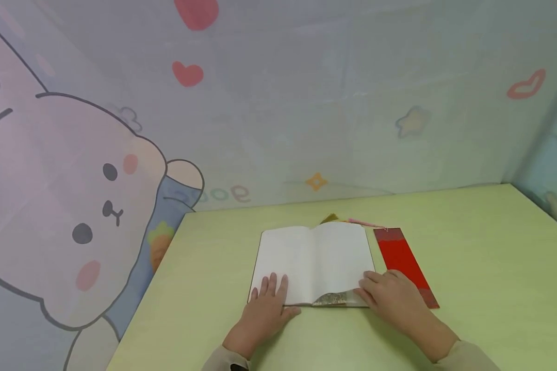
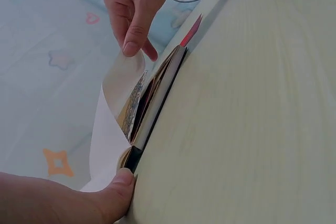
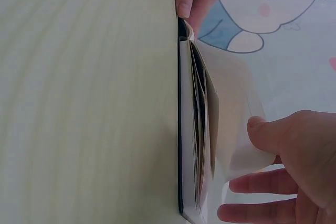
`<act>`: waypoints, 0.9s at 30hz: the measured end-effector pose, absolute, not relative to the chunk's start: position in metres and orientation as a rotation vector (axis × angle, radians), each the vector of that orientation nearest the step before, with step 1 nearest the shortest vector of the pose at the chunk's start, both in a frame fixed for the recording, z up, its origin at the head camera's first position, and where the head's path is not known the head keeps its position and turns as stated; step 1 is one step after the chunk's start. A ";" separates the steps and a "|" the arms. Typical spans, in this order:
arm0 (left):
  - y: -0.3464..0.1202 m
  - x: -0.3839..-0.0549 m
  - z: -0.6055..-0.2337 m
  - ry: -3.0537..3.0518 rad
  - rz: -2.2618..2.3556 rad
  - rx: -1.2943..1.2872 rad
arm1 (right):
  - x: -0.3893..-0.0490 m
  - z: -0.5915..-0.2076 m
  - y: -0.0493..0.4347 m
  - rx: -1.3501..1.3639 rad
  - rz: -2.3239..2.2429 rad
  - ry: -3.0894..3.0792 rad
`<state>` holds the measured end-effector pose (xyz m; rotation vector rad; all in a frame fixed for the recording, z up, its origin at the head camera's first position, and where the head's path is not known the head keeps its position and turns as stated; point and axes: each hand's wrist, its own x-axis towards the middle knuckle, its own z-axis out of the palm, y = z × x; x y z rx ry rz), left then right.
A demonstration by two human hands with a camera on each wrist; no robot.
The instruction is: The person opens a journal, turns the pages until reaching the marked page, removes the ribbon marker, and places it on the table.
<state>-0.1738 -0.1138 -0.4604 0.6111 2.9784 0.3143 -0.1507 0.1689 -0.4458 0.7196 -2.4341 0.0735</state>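
Note:
An open book [image 1: 285, 252] with blank white pages lies on the table, spine towards the middle. My left hand [image 1: 264, 314] rests on the lower left page with fingers straight, its thumb at the book's near edge. At the lower right corner, my right hand [image 1: 392, 296] pinches a lifted page [image 3: 233, 114] between thumb and forefinger. Beneath that raised page a patterned, coloured picture [image 1: 332, 299] shows. Just right of the book, partly behind my right hand, lies a flat red bookmark [image 1: 401, 255].
A pink cord [image 1: 364, 223] runs from the bookmark's top to the book, and a gold tassel [image 1: 329, 218] sticks out behind it. The pale green table [image 1: 218, 257] meets a cartoon-printed cloth wall [image 1: 269, 129] at the back.

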 end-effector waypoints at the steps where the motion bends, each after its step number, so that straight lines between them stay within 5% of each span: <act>1: -0.114 -0.175 -0.460 2.974 0.321 0.608 | -0.151 -0.445 0.168 0.717 0.083 -2.431; 18: -0.095 -0.181 -0.456 3.162 0.277 0.508 | -0.159 -0.452 0.165 0.748 0.217 -2.302; 27: -0.076 -0.182 -0.449 3.286 0.156 0.683 | -0.164 -0.452 0.161 0.784 0.245 -2.196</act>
